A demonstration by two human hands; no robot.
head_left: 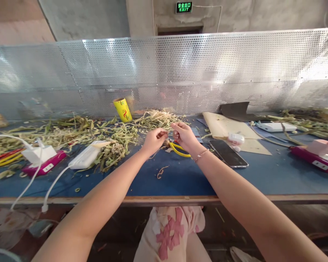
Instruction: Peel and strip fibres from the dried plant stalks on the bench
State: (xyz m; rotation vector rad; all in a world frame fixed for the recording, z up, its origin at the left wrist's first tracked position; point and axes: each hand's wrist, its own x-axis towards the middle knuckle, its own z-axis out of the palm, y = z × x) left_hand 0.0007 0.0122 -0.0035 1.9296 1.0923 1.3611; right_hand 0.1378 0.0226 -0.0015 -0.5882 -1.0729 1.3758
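Observation:
Both my hands meet over the middle of the blue table [180, 178]. My left hand [153, 140] is closed in a pinch on a small pale plant piece that I cannot make out well. My right hand [183, 135] is closed too, its fingers pinching the same spot from the right, a bracelet on its wrist. Yellow-handled scissors [178, 149] lie on the table just under my right hand. A heap of pale green stalks and husks [109, 136] spreads behind and to the left of my hands.
A yellow roll [123, 109] stands by the perforated metal screen [235, 72]. A black phone [228, 153] lies right of my hands, near brown paper [221, 125]. White chargers [84, 157] with cables and pink devices [45, 165] sit left; another pink device [315, 158] sits right.

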